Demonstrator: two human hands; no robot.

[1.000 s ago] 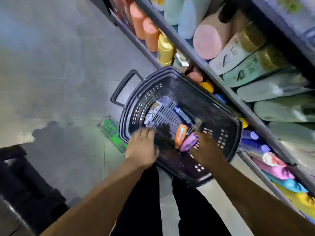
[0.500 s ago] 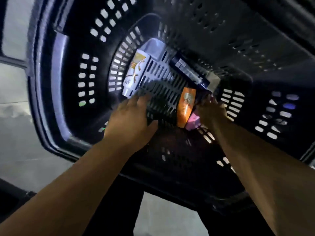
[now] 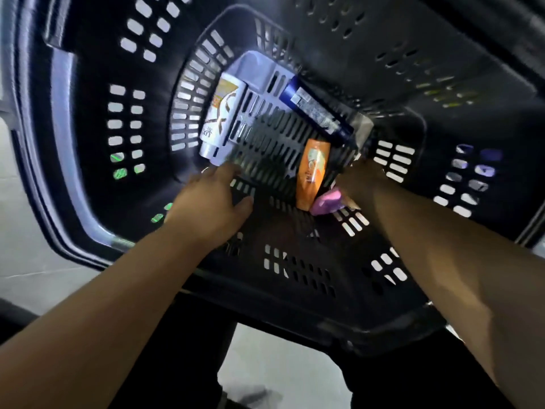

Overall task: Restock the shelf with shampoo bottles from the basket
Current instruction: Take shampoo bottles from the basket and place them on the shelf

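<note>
Shampoo bottle of pink-purple plastic (image 3: 327, 202) lies at the near right of the floor of the black slotted plastic basket (image 3: 309, 278), just beside an orange plastic bottle (image 3: 312, 175). A dark blue bottle (image 3: 315, 109) lies along the far right wall and a white bottle with a gold label (image 3: 219, 113) at the left. The hands are well apart. The right hand (image 3: 361, 180) covers the pink bottle's far end, but its fingers are in shadow and I cannot tell whether it grips. A shallow hold there could slip, or drag the orange bottle along. The left hand (image 3: 212, 208) reaches with straight fingers near the white bottle's cap, holding nothing, and may push it away.
</note>
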